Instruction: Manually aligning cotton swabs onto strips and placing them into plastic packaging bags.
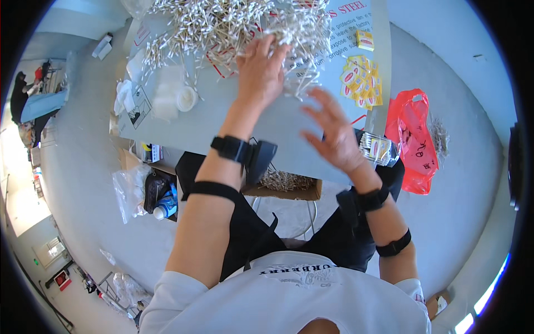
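Note:
A large heap of white-tipped cotton swabs (208, 25) covers the far part of the table. My left hand (260, 72) reaches to the near edge of this heap, its fingers stretched out and slightly apart on the swabs. Some swabs lie loose just right of it. Nearer to me, my right hand (336, 136) hovers over the table with fingers spread and nothing visible in them; it is a little blurred. Beside its wrist, a clear bag packed with cotton swabs (378, 149) carries a yellow label.
Yellow-and-white cards (362, 82) are spread at the table's right, below a small yellow stack (365, 40). A round white tub (187, 98) stands at left. A red plastic bag (413, 142) hangs off the right edge. Under the table is a cardboard box (303, 193) holding swabs.

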